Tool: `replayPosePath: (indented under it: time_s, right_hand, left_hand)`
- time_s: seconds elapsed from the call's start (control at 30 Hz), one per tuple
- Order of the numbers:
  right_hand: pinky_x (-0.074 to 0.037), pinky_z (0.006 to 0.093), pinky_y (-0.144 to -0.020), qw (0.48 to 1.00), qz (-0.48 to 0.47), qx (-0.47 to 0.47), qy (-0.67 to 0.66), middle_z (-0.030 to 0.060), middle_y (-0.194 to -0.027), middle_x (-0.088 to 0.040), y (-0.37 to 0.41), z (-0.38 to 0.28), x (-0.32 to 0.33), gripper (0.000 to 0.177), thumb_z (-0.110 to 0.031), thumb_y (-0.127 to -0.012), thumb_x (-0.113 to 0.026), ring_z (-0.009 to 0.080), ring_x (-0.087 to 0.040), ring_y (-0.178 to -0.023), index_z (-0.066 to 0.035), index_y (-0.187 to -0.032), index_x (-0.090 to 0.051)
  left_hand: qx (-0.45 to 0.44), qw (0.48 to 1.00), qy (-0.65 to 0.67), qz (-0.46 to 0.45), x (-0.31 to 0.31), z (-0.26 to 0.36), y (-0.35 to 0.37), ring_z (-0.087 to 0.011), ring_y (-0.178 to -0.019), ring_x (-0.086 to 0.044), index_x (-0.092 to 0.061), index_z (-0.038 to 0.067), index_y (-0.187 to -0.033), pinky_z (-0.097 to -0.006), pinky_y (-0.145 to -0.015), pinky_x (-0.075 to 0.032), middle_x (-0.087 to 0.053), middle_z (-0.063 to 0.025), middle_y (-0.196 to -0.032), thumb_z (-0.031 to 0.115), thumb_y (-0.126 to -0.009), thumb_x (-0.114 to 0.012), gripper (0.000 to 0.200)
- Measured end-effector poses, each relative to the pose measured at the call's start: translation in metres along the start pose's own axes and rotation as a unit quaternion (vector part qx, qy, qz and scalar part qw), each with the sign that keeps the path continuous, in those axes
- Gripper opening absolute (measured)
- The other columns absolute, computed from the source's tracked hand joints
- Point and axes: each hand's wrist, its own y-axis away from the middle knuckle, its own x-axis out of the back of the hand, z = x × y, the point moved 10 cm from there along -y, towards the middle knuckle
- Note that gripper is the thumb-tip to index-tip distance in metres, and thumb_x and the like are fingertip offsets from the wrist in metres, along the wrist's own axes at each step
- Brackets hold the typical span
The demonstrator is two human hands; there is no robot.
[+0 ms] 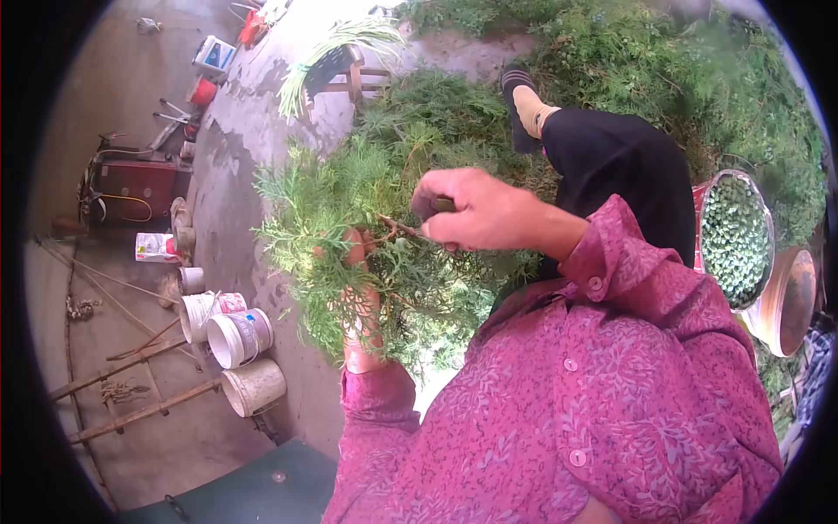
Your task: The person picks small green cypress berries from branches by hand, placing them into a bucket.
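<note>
Hands at frame centre, both on one leafy branch [319, 210].

I see the left hand [362, 301] closed round the branch from below, half buried in the foliage. The right hand [476, 210] is curled tight, fingers pinched on the branch's woody stem [397, 229] beside a small dark object I cannot identify. A bowl [770, 229] of green berries sits at right, white buckets [237, 336] at lower left.

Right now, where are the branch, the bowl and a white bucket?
branch [314, 210], head view, on its green foliage left of the hands.
bowl [772, 229], head view, on its metal rim.
bucket [240, 339], head view, on its white wall.
</note>
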Motion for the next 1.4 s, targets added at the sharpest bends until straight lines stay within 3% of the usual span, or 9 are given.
replayPosePath:
  time_s: [0.2, 0.43, 0.7, 0.87, 0.9, 0.93, 1.07, 1.3, 1.4]
  right_hand:
    - [-0.046, 0.0418, -0.069, 0.962, 0.045, 0.075, 0.258, 0.0219, -0.077, -0.059, 0.002, -0.015, -0.018, 0.026, -0.019, -0.072, -0.061, 0.0382, -0.058, -0.08, 0.003, -0.082, -0.051]
    - [-0.045, 0.0407, -0.062, 0.928, 0.105, 0.113, 0.339, 0.0177, -0.074, -0.057, 0.002, -0.022, -0.017, 0.021, -0.012, -0.069, -0.061, 0.0331, -0.057, -0.067, 0.0, -0.084, -0.053]
    - [-0.044, 0.0317, -0.053, 0.997, -0.08, 0.013, 0.0, 0.0127, -0.063, -0.057, 0.022, -0.04, -0.029, 0.022, -0.018, -0.073, -0.055, 0.0175, -0.056, -0.059, 0.004, -0.075, -0.059]
    - [-0.042, 0.024, -0.052, 0.868, -0.031, -0.083, -0.488, 0.0096, -0.093, -0.055, 0.005, -0.001, -0.007, 0.018, -0.013, -0.089, -0.043, 0.017, -0.054, -0.062, -0.002, -0.102, -0.048]
    - [-0.042, 0.024, -0.052, 0.869, -0.032, -0.081, -0.487, 0.0096, -0.093, -0.055, 0.004, -0.001, -0.008, 0.018, -0.013, -0.089, -0.043, 0.017, -0.054, -0.062, -0.002, -0.102, -0.048]
    - [-0.042, 0.0241, -0.053, 0.862, -0.03, -0.088, -0.498, 0.0094, -0.092, -0.055, 0.004, 0.001, -0.011, 0.019, -0.015, -0.09, -0.043, 0.0176, -0.055, -0.065, -0.002, -0.101, -0.049]
    - [-0.045, 0.025, -0.057, 0.869, -0.029, -0.092, -0.485, 0.0087, -0.092, -0.055, 0.004, 0.009, -0.009, 0.019, -0.017, -0.092, -0.042, 0.0196, -0.058, -0.073, -0.002, -0.1, -0.049]
    - [-0.049, 0.0262, -0.064, 0.908, 0.013, -0.105, -0.406, 0.0076, -0.09, -0.053, 0.005, 0.011, -0.007, 0.016, -0.01, -0.09, -0.042, 0.0197, -0.061, -0.079, -0.001, -0.101, -0.048]
    - [-0.051, 0.0263, -0.06, 0.978, 0.056, -0.058, -0.191, 0.0078, -0.087, -0.053, 0.005, 0.003, 0.004, 0.017, -0.009, -0.09, -0.042, 0.0166, -0.061, -0.076, 0.001, -0.101, -0.048]
  left_hand:
    - [-0.001, 0.999, 0.031, -0.011, 0.0, -0.016, -0.004, -0.016, -0.078, -0.057, -0.053, 0.004, -0.103, -0.0296, -0.067, -0.047, -0.058, -0.0072, -0.092, 0.017, -0.081, -0.063, 0.027]
    - [0.003, 0.995, 0.095, -0.031, -0.002, -0.03, -0.001, -0.0191, -0.083, -0.058, -0.05, 0.004, -0.108, -0.0309, -0.068, -0.049, -0.058, -0.0087, -0.095, 0.014, -0.083, -0.06, 0.029]
    - [-0.054, 0.996, -0.068, -0.019, 0.001, -0.019, -0.007, -0.0178, -0.081, -0.058, -0.056, 0.003, -0.097, -0.0283, -0.067, -0.05, -0.06, -0.0077, -0.091, 0.009, -0.082, -0.061, 0.018]
    - [0.087, 0.969, 0.208, -0.103, -0.014, -0.052, -0.012, -0.0153, -0.068, -0.054, -0.058, 0.002, -0.094, -0.0262, -0.057, -0.044, -0.057, -0.0055, -0.076, 0.021, -0.085, -0.058, 0.02]
    - [0.101, 0.953, 0.237, -0.16, -0.029, -0.041, -0.009, -0.0131, -0.066, -0.052, -0.058, 0.002, -0.092, -0.0249, -0.055, -0.042, -0.055, -0.0035, -0.073, 0.024, -0.085, -0.058, 0.023]
    - [-0.098, 0.978, -0.13, -0.129, -0.03, 0.002, 0.0, -0.0078, -0.06, -0.048, -0.058, 0.001, -0.088, -0.0214, -0.051, -0.037, -0.052, 0.0002, -0.069, 0.028, -0.085, -0.059, 0.027]
    - [0.041, 0.994, -0.013, -0.099, -0.033, -0.012, 0.002, -0.0056, -0.055, -0.045, -0.056, 0.004, -0.079, -0.0205, -0.048, -0.035, -0.051, 0.0021, -0.065, 0.032, -0.084, -0.059, 0.029]
    - [-0.044, 0.991, -0.027, -0.121, -0.034, -0.009, -0.006, -0.0072, -0.057, -0.049, -0.057, 0.002, -0.075, -0.0222, -0.05, -0.039, -0.055, 0.0004, -0.066, 0.023, -0.085, -0.059, 0.023]
    - [0.039, 0.972, -0.1, -0.208, -0.054, -0.01, 0.002, -0.02, -0.07, -0.062, -0.055, -0.002, -0.098, -0.0321, -0.065, -0.052, -0.063, -0.0125, -0.081, 0.04, -0.081, -0.06, 0.045]
